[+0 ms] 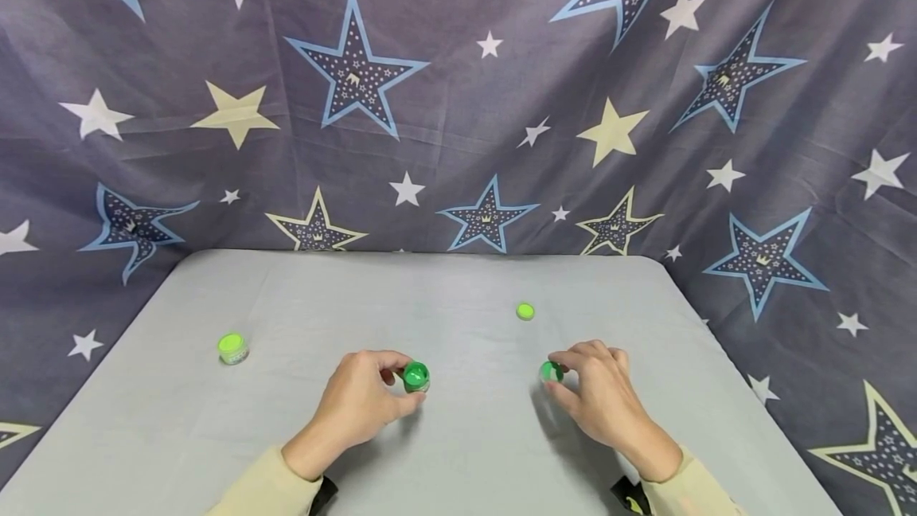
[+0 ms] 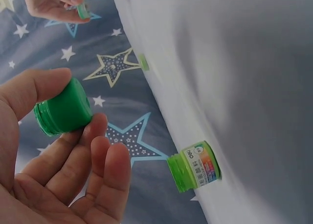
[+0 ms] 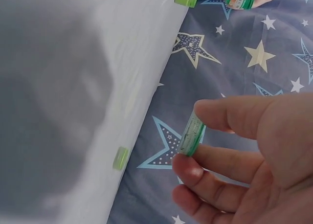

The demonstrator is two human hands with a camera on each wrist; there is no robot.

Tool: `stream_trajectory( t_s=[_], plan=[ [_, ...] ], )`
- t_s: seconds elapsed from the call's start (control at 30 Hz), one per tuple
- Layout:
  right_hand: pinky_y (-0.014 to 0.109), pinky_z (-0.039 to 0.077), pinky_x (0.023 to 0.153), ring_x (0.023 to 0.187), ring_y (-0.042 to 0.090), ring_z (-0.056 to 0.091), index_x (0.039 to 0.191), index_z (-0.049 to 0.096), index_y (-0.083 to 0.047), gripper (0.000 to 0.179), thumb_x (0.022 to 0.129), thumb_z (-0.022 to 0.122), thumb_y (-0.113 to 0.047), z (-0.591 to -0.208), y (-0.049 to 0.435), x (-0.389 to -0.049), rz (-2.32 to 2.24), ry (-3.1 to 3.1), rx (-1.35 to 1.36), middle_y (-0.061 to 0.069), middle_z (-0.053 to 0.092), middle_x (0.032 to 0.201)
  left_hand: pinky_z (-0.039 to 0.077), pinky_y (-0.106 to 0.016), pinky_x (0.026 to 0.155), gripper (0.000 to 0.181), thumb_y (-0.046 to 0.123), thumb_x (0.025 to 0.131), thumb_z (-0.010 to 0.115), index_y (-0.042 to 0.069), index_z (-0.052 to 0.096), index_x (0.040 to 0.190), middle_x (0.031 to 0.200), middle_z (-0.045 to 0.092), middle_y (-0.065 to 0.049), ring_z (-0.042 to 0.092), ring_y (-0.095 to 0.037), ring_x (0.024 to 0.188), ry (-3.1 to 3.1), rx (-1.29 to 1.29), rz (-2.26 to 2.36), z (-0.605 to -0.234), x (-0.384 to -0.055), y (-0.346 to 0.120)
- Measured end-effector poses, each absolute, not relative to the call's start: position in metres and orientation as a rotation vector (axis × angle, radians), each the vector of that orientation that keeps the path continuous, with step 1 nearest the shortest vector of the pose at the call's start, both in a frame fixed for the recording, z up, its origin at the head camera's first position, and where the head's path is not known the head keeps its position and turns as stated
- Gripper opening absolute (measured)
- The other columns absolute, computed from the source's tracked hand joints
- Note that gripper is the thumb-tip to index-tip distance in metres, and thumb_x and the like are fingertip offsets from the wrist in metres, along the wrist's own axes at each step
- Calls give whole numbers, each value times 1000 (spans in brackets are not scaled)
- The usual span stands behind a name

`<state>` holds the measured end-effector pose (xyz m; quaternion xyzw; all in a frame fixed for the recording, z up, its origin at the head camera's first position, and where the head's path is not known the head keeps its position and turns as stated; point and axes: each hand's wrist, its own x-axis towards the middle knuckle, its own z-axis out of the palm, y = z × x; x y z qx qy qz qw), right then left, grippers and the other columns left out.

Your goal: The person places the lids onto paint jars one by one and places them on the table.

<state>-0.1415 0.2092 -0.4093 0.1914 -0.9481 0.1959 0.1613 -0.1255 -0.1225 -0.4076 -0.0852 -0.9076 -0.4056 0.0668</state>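
"What is the left grip point(image 1: 358, 395) doing?"
"It pinches the dark green jar point(image 1: 416, 377). The jar is open."
"And the right grip point(image 1: 604, 395)?"
"It pinches the green lid point(image 1: 552, 372). Both are held up over the worktop point(image 1: 473, 452), well apart."
"Where's the light green jar point(image 1: 232, 349)?"
"It stands on the worktop, way over to the left. The light green lid point(image 1: 525, 311) lies there too, farther back than both grips."

Passage over the desk point(image 1: 476, 436) is free between left grip point(image 1: 365, 395) and right grip point(image 1: 603, 395); a lime jar point(image 1: 232, 349) obstructs left of the former, a lime lid point(image 1: 525, 311) beyond the latter.
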Motion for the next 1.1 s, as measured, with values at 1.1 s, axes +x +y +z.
stream_trajectory(
  t_s=[1.1],
  plan=[
    [44,34,89,96,15,60,105,79,-12,30,77,89,-17,-394,181,-136,683,-2683,635,-7,70,92,45,-26,66,27,18,69,95,29,77,85,80,64,19,55,-11,77,-2736,-326,-1228,-416,-120,-106]
  ],
)
